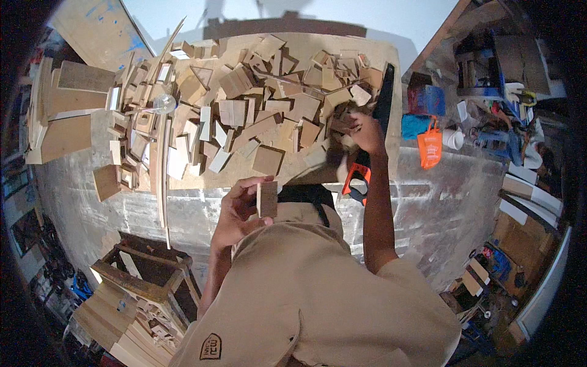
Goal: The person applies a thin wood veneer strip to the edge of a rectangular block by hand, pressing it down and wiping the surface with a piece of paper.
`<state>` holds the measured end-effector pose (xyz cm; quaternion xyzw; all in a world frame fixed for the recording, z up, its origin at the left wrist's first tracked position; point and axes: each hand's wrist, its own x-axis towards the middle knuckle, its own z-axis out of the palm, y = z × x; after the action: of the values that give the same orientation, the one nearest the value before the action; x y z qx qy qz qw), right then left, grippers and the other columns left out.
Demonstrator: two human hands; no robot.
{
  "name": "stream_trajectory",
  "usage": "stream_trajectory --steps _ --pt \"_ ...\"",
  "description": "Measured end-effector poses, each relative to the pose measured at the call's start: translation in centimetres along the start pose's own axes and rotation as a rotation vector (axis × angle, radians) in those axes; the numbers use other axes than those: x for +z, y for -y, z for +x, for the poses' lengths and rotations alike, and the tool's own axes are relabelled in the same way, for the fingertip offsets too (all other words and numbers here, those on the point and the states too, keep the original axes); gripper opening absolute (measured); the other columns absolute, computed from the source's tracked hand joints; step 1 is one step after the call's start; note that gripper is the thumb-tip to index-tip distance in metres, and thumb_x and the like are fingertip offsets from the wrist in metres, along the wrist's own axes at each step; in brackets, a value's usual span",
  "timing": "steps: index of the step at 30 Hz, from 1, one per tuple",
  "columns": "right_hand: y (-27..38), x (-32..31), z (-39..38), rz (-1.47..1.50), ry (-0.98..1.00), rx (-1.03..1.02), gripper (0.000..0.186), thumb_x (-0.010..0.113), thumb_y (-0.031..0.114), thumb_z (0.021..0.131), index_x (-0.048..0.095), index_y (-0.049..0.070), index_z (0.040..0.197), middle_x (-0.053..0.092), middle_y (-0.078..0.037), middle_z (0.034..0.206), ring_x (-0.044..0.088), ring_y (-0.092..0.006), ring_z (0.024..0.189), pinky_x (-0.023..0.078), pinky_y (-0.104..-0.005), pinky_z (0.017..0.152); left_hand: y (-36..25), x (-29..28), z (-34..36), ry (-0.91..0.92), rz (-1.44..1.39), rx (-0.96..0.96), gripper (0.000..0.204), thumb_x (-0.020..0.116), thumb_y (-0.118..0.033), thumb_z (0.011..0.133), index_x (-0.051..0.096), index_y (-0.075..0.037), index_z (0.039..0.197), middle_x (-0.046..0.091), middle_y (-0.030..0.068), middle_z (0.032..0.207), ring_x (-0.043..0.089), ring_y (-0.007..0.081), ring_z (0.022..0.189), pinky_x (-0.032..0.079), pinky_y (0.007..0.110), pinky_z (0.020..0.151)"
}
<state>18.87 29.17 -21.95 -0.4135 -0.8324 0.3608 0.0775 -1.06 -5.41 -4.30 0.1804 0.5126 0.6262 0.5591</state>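
Observation:
My left hand (235,214) is closed on a small rectangular wood block (266,199), held upright at the near edge of the workbench. My right hand (367,131) reaches to the right end of a pile of wood offcuts (267,160), its fingers curled at a shadowed brown piece (345,120); whether it grips that piece I cannot tell. A hand saw with a black blade (385,85) and an orange-black handle (357,178) lies along the bench's right side, partly under my right arm.
Long strips (162,196) and a clear bulb-like object (164,104) lie at left, near stacked boards (82,92). An orange bag (430,147), white bucket (452,137) and blue items (428,98) stand at right. A wooden crate (143,269) with planks sits lower left.

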Motion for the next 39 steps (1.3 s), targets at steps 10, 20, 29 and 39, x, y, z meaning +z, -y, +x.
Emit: stream_trajectory --steps 10,20,29,39 --pt "-1.3 -3.5 11.1 -0.232 -0.100 -0.086 0.026 0.074 0.007 0.079 0.073 0.011 0.105 0.072 -0.012 0.104 0.067 -0.0324 0.097 0.052 -0.0400 0.086 -2.4 0.7 0.3 -0.171 -0.002 -0.066 0.077 0.084 0.007 0.068 0.047 -0.003 0.135 0.043 0.0188 0.147 0.048 0.0269 0.133 0.047 0.040 0.105" --pt "2.0 -7.5 8.7 0.146 0.061 -0.191 0.020 0.072 0.009 0.087 0.073 0.003 0.105 0.073 -0.009 0.094 0.064 -0.0112 0.079 0.051 -0.0276 0.073 -2.6 0.6 1.1 -0.192 0.018 -0.002 0.079 0.084 0.006 0.068 0.045 -0.003 0.136 0.044 0.0190 0.147 0.046 0.0265 0.135 0.046 0.040 0.106" --pt "3.5 -9.3 5.8 0.228 0.112 -0.211 0.018 0.073 0.005 0.085 0.073 0.000 0.102 0.073 -0.006 0.093 0.066 -0.0121 0.081 0.053 -0.0280 0.075 -2.7 0.9 2.4 -0.152 0.029 0.006 0.081 0.085 0.006 0.068 0.044 -0.003 0.137 0.045 0.0190 0.146 0.046 0.0263 0.134 0.045 0.040 0.108" --pt "1.9 -4.8 4.9 0.092 0.079 0.087 0.044 0.084 0.014 0.070 0.069 0.004 0.110 0.072 -0.012 0.100 0.069 -0.0256 0.094 0.053 -0.0368 0.084 -3.0 0.9 2.4 -0.149 0.060 0.005 0.079 0.085 0.004 0.069 0.045 -0.003 0.137 0.045 0.0186 0.146 0.047 0.0257 0.134 0.045 0.040 0.108"
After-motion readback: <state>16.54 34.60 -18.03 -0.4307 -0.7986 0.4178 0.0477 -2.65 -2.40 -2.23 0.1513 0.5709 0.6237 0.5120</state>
